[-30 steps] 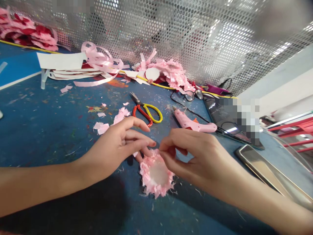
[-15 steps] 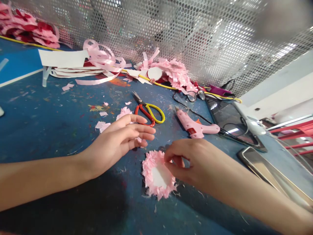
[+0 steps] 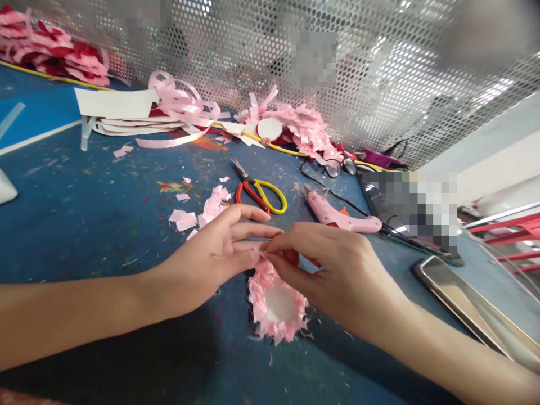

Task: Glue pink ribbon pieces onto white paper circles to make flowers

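Note:
My left hand [image 3: 223, 250] and my right hand [image 3: 331, 259] meet fingertip to fingertip above the table. A small pink ribbon piece [image 3: 262, 255] shows between the tips, largely covered by them. My left thumb presses toward the fingers, while my right thumb and forefinger are pinched. Just below lies a round white disc [image 3: 280, 304] ringed with ruffled pink ribbon pieces [image 3: 258, 304]. Loose cut ribbon pieces [image 3: 214, 203] are scattered beyond my left hand. Scissors [image 3: 257, 190] with one red and one yellow handle rest with blades parted.
A pink glue gun [image 3: 337, 211] lies past my right hand, its black cord running right. Phones [image 3: 464, 304] sit at the right. Along the perforated metal screen [image 3: 236, 50] are ribbon coils [image 3: 181, 98], white cards [image 3: 116, 104], a pink ruffled heap [image 3: 301, 126] and glasses [image 3: 333, 167].
My right hand has left the ring's right edge and moved up and left to my left fingertips. My left thumb has come in toward the fingers. The view has shifted slightly.

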The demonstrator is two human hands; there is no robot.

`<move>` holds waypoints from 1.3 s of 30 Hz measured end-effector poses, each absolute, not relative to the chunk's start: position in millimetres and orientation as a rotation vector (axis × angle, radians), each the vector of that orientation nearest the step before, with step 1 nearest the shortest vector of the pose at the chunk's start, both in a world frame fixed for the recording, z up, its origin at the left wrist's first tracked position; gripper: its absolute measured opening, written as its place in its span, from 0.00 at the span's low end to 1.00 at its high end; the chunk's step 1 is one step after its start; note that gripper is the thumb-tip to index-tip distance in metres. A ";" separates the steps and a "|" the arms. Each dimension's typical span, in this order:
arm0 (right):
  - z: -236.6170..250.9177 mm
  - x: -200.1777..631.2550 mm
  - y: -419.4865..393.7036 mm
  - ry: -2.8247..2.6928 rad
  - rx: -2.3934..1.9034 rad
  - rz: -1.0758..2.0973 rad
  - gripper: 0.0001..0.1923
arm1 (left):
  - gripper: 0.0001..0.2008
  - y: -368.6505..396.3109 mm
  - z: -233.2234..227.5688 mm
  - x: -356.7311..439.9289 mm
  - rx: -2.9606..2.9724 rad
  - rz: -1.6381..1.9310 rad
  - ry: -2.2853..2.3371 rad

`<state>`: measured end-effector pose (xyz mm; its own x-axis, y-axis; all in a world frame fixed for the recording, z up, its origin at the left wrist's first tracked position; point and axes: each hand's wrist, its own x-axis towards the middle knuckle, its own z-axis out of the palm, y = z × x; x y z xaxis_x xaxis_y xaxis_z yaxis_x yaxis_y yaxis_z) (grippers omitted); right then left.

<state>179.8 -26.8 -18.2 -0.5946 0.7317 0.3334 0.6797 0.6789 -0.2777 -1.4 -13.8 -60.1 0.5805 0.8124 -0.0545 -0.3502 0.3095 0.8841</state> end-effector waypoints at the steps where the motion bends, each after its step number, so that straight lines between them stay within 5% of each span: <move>1: -18.9 180.5 -27.0 -2.492 -1.094 0.170 0.08 | 0.13 -14.6 -59.8 -1.6 0.975 0.822 0.548; 13: -9.2 208.3 -17.1 -2.811 -0.861 0.517 0.07 | 0.14 -19.6 -57.6 -6.1 1.413 0.869 0.772; 23: -22.5 201.4 -18.5 -2.990 -0.654 -0.022 0.13 | 0.13 -20.2 -57.6 -4.9 1.475 0.877 0.846; 29: -10.8 201.3 -20.6 -2.914 -0.780 0.188 0.08 | 0.14 -25.4 -56.0 -8.7 1.786 0.820 0.861; 32: 9.3 221.4 -14.9 -2.628 -1.028 0.303 0.04 | 0.23 -31.3 -56.3 -11.9 2.081 0.775 0.776; 36: 18.6 274.1 0.7 -2.553 -1.405 -0.162 0.05 | 0.39 -36.7 -62.3 -12.8 2.321 0.617 0.720; 39: 2.6 305.2 8.8 -2.733 -1.563 -0.245 0.17 | 0.40 -36.4 -66.0 -10.7 2.402 0.553 0.659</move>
